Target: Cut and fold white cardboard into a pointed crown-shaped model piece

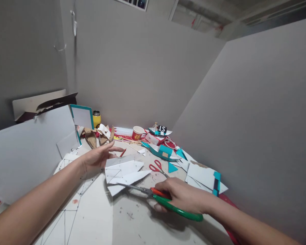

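My left hand (pixel 98 159) holds a piece of white card (pixel 126 170) by its upper left side; the card has pencil lines and cuts running in from its right edge. Part of the grip is hidden behind the card. My right hand (pixel 177 194) is closed round scissors (pixel 178 209) with green and orange handles. Their blades point left and lie at the card's lower part. Just beyond my right hand, red-handled scissors (pixel 156 166) lie on the table. Under my left forearm is a large white sheet (pixel 91 217) with ruled lines and dots.
Farther back are a teal and white model boat (pixel 163 152), a smaller boat (pixel 159 131), a red paper cup (pixel 137 132) and a yellow bottle (pixel 97 119). Card pieces (pixel 204 175) lie at right. A big white board (pixel 33 149) stands at left; grey walls (pixel 130 68) enclose the table.
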Tool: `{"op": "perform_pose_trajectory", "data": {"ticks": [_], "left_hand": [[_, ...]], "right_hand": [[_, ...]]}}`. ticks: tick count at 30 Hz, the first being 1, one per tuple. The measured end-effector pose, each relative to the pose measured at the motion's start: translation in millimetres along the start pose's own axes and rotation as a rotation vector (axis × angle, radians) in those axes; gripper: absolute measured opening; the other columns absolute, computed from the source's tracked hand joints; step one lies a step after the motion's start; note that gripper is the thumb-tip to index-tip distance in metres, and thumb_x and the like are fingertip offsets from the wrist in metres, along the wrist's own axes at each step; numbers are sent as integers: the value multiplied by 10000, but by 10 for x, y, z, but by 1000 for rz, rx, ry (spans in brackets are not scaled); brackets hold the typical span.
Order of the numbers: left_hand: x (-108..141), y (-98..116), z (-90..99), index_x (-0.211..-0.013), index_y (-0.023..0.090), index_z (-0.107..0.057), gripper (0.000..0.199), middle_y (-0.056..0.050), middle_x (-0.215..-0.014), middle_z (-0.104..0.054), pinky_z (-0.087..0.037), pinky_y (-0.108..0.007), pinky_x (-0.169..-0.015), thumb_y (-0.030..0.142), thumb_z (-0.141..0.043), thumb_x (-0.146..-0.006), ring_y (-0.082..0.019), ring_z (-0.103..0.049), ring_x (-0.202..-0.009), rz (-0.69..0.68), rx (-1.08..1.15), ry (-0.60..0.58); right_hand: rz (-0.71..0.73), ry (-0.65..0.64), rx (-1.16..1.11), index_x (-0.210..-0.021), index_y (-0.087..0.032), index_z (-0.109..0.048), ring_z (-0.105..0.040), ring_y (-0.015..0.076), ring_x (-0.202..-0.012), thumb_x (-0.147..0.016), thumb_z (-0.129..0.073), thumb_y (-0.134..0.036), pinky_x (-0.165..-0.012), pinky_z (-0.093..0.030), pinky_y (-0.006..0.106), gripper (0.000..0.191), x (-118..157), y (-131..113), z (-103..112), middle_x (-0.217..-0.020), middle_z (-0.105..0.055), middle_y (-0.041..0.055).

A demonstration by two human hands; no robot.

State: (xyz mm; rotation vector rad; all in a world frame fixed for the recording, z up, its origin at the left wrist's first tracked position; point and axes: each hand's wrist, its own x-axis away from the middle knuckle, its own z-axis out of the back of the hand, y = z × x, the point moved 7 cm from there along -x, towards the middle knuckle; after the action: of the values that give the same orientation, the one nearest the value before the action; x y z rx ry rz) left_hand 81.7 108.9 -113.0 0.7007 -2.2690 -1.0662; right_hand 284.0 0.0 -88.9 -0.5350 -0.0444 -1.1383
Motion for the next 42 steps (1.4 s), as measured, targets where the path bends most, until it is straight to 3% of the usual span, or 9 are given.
{"op": "perform_pose_trajectory", "data": {"ticks": [6,10,15,19,21,25,28,36,42], "left_hand": [[40,-218,-107,-1029,154,-721,249,-120,-963,-758,-569,-258,-617,239,-717,-795,-196,-721,-722,109,-107,75],[30,-190,-94,-1116,178,-692,410,-107,-964,-763,-552,-239,-518,100,-738,-716,-181,-711,-616,74,-154,100],[-9,-103,-137,-1187,166,-669,587,-126,-979,-762,-576,-278,-597,-9,-681,-627,-237,-734,-721,-35,-126,-33],[-39,-22,-59,-1236,150,-628,655,-143,-977,-758,-576,-315,-597,-25,-632,-605,-259,-730,-713,-129,-93,68],[-44,49,7,-1301,177,-573,700,-126,-959,-758,-575,-325,-591,-20,-607,-630,-257,-727,-706,-204,-64,154],[4,224,146,-1397,339,-456,825,-77,-1097,-727,-590,-345,-611,-35,-557,-669,-244,-723,-772,-389,7,343],[30,265,167,-1429,402,-380,882,-66,-1187,-688,-597,-368,-600,-31,-540,-677,-236,-716,-758,-421,2,392],[49,197,139,-1422,410,-406,904,-64,-1227,-669,-532,-264,-448,6,-583,-633,-163,-669,-565,-433,-93,401],[16,150,105,-1426,346,-435,900,-56,-1141,-714,-518,-251,-438,19,-583,-601,-164,-657,-541,-449,-133,373]], "right_hand": [[97,28,210,-621,-202,-495,-284,103,-491,-807,-646,-516,-490,-184,262,395,15,-124,43,-521,-389,-46],[117,72,280,-671,-211,-557,-307,120,-497,-828,-607,-531,-510,-190,275,360,14,-100,54,-540,-464,-21],[74,102,243,-798,-216,-600,-450,164,-548,-798,-624,-563,-537,-250,284,348,29,-12,99,-619,-563,18],[44,151,182,-882,-220,-615,-548,208,-658,-807,-627,-481,-591,-323,296,272,70,135,156,-755,-646,52],[-34,190,146,-906,-223,-628,-578,226,-697,-828,-594,-473,-613,-349,299,264,87,297,176,-796,-668,64],[-351,298,132,-889,-204,-627,-608,259,-734,-868,-495,-538,-611,-367,306,360,64,723,196,-835,-686,99],[-501,321,184,-834,-194,-611,-625,285,-750,-871,-446,-581,-583,-356,311,422,-78,863,180,-841,-693,124],[-486,365,263,-892,-165,-650,-659,312,-847,-817,-543,-507,-606,-378,323,367,-615,645,147,-938,-714,162],[-442,421,167,-898,-169,-649,-646,278,-837,-737,-660,-494,-629,-398,302,362,-638,503,104,-917,-699,123]]}}
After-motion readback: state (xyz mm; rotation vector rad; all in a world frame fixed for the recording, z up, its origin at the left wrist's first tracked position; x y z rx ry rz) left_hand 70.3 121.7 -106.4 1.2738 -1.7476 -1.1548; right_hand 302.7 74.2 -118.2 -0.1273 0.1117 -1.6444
